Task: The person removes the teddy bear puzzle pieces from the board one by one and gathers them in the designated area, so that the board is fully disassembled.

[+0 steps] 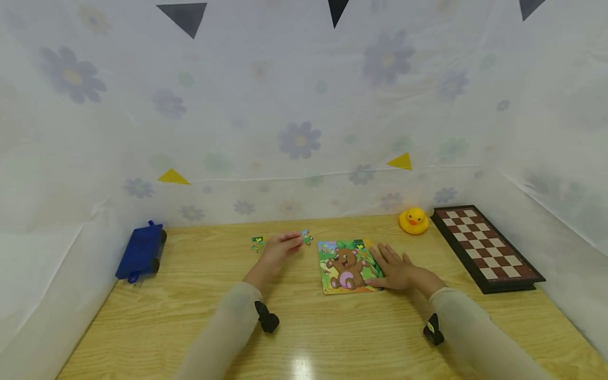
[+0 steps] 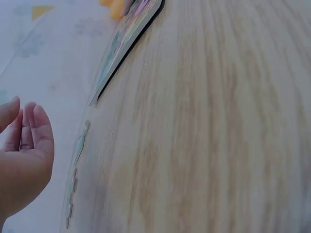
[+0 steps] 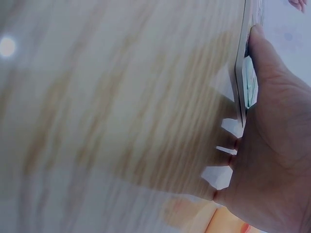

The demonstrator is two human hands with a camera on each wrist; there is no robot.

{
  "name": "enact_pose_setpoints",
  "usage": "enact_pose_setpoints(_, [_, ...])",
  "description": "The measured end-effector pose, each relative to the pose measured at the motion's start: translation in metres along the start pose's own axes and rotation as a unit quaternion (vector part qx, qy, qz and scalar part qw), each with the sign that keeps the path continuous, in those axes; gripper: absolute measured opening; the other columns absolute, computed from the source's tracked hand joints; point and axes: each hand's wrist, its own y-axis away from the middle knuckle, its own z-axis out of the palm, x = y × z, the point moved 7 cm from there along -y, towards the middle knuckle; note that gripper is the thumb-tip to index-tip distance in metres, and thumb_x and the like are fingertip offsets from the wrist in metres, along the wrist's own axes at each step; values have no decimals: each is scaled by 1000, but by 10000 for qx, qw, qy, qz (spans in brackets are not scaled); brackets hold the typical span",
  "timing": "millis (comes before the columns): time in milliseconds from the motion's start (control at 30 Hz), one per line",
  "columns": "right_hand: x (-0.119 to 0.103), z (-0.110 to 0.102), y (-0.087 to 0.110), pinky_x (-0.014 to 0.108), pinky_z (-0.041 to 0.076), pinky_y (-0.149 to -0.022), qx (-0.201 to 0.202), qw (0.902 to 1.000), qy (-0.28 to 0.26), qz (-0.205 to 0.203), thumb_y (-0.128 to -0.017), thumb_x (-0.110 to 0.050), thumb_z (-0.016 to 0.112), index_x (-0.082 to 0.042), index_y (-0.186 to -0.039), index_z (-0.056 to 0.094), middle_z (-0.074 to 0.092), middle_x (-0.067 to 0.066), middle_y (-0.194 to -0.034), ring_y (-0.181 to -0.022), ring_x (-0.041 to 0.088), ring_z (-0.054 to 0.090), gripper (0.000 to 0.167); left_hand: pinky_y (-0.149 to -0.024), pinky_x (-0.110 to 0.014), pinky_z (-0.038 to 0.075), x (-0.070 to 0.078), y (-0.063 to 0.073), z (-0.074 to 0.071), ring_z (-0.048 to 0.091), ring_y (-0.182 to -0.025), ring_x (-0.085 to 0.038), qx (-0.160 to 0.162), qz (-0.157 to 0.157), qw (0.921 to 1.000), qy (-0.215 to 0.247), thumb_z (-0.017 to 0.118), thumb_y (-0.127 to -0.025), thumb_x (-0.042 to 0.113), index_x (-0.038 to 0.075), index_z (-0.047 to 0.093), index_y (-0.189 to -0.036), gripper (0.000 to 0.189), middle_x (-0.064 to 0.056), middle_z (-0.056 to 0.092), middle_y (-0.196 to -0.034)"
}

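Note:
A bear jigsaw puzzle (image 1: pixel 349 269) lies on the table in front of me. My right hand (image 1: pixel 396 272) rests flat along its right side with the fingers spread. In the right wrist view its thumb (image 3: pixel 265 51) lies over the puzzle's edge. My left hand (image 1: pixel 280 249) is left of the puzzle, its fingertips beside a small puzzle piece (image 1: pixel 307 238). In the left wrist view this hand's fingers are loosely bent, with no piece visible between them. Another piece (image 1: pixel 257 244) lies left of the hand. Piece edges (image 2: pixel 81 145) show on the table in the left wrist view.
A yellow rubber duck (image 1: pixel 414 221) sits at the back right, beside a brown and white chessboard (image 1: pixel 484 245). A blue toy cart (image 1: pixel 141 252) stands at the table's left edge. A flowered white cloth (image 1: pixel 266 132) hangs behind the wooden table (image 1: pixel 351 338).

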Motion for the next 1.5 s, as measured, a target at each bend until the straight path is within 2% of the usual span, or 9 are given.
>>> enact_pose_setpoints(167, [1, 2, -3, 72, 0, -105, 19, 9999, 126, 35, -84, -76, 39, -5, -152, 2, -7, 24, -155, -142, 40, -6, 105, -99, -40, 46, -8, 1, 19, 54, -116, -35, -318, -84, 9994, -119, 60, -92, 3, -12, 52, -125, 36, -19, 58, -121])
enact_pose_setpoints(433, [-11, -5, 2, 73, -2, -103, -32, 9999, -98, -51, -87, -69, 44, -2, -151, 5, -5, 29, -153, -140, 44, -5, 101, -88, -33, 52, -20, 7, 40, 62, -100, -21, -527, -218, 9958, -719, 63, -90, 7, -7, 61, -116, 29, -5, 65, -105])
enact_pose_setpoints(567, [-12, -6, 4, 73, -2, -103, -44, 9999, -128, -90, -87, -70, 44, -1, -151, 5, -5, 29, -153, -140, 45, -5, 102, -81, -29, 54, -30, 6, 44, 61, -90, -15, -472, -306, 9936, -975, 66, -89, 8, -4, 64, -111, 25, -4, 65, -104])
enact_pose_setpoints(800, [-11, -4, 2, 73, -3, -103, 31, 9999, -118, -110, -86, -72, 43, -3, -151, 5, -5, 28, -154, -140, 43, -6, 103, -83, -30, 54, -40, 3, 46, 61, -89, -13, -423, -356, 9888, -1386, 67, -88, 6, -4, 64, -113, 27, -11, 63, -111])
enact_pose_setpoints(967, [-4, -1, -2, 71, -2, -104, 69, 9999, -118, -30, -85, -72, 44, -4, -152, 4, -6, 25, -155, -141, 41, -6, 103, -79, -30, 55, -40, 3, 48, 61, -88, -14, -488, -451, 9789, -1931, 71, -85, 8, 1, 64, -116, 32, -9, 64, -111])
enact_pose_setpoints(1133, [-5, -3, 0, 72, -3, -104, 61, 9999, -119, -73, -84, -74, 42, -5, -152, 4, -6, 26, -155, -141, 42, -6, 105, -78, -30, 56, -38, 4, 52, 63, -90, -19, -684, -400, 9732, -2161, 67, -84, -1, 0, 61, -121, 37, -12, 63, -114])
enact_pose_setpoints(1233, [-4, -3, 1, 71, -2, -104, 10, 10000, -55, -27, -84, -76, 40, -6, -152, 2, -7, 25, -155, -141, 42, -7, 105, -73, -29, 56, -38, 4, 56, 63, -83, -18, -745, -273, 9706, -2271, 66, -81, -9, -2, 61, -121, 41, -14, 62, -116])
enact_pose_setpoints(1367, [1, 0, -1, 70, -2, -105, 1, 10000, 38, 46, -83, -76, 40, -6, -152, 2, -8, 23, -155, -142, 40, -8, 105, -64, -26, 55, -38, 3, 59, 58, -72, -15, -624, -205, 9653, -2527, 68, -76, -13, 0, 62, -118, 44, -12, 62, -116])
enact_pose_setpoints(1500, [4, 2, -3, 71, -3, -104, 70, 9999, -69, 30, -84, -73, 44, -5, -152, 3, -7, 24, -155, -141, 41, -7, 105, -65, -27, 55, -39, 2, 61, 59, -85, -18, -427, -292, 9618, -2687, 71, -73, -14, 3, 64, -115, 45, -9, 63, -112])
